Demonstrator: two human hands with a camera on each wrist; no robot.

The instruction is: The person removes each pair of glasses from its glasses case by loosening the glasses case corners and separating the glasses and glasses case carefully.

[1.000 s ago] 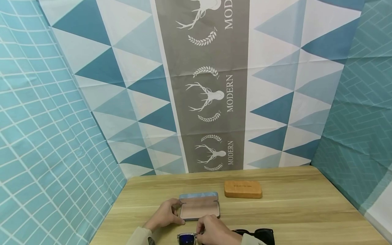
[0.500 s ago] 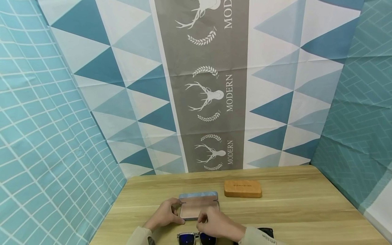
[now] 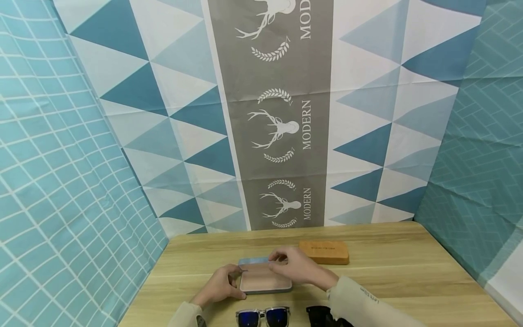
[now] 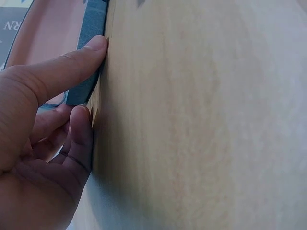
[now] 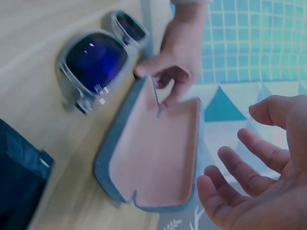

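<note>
An open blue glasses case (image 3: 265,281) with a pink lining lies on the table, its lid raised at the back. My left hand (image 3: 220,284) holds the case's left end. In the left wrist view, the thumb (image 4: 72,69) lies along the case's front wall and the other fingers curl at its end. Over the lid's right part hovers my right hand (image 3: 295,265), and the right wrist view shows its fingers (image 5: 252,163) loosely spread beside the lid, holding nothing. Clear-framed sunglasses (image 3: 263,316) with blue lenses lie in front of the case.
Black sunglasses (image 3: 319,314) lie at the front, partly covered by the right sleeve. An orange-brown glasses case (image 3: 327,253) sits shut behind the right hand. Patterned cloth (image 3: 282,136) hangs along the back and both sides of the wooden table (image 3: 392,272).
My right hand has let go of the clear-framed sunglasses and moved up and away to the glasses case's lid. The left hand has stayed at the case's left end.
</note>
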